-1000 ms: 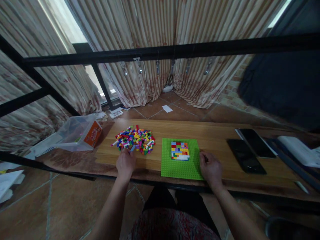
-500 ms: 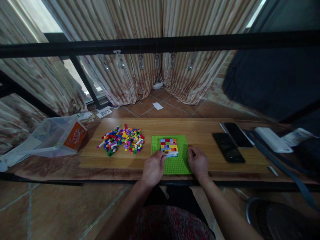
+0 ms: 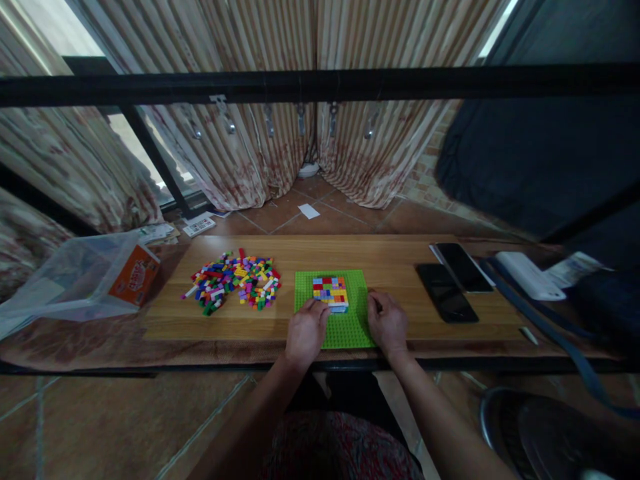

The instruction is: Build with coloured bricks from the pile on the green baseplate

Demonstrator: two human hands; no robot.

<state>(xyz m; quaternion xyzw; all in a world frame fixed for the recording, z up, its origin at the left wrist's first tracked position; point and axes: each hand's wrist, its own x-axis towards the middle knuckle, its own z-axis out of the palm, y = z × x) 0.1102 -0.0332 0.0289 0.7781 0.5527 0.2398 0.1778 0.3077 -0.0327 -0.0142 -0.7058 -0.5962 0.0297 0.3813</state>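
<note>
Toy-brick block [image 3: 331,289] on a green studded baseplate [image 3: 350,333], lower centre of the frame, on a wood-grain tabletop [image 3: 310,250].
Striped curtains [image 3: 270,40] fill the upper frame above a terracotta-tiled floor [image 3: 350,212]. The left hand [image 3: 307,331] covers the block's near-left corner; whether its fingers pinch a brick, I cannot tell. The right hand [image 3: 387,321] curls at the baseplate's right edge, fingertips hidden, grip equally unclear. A dark round object [image 3: 545,430], lower right, is cut off and hard to identify.

Studded plastic baseplate [image 3: 350,331] beside left hand [image 3: 306,330], smooth wood-grain board [image 3: 210,328] beneath, glossy black slab [image 3: 447,293] right of right hand [image 3: 387,322]
</note>
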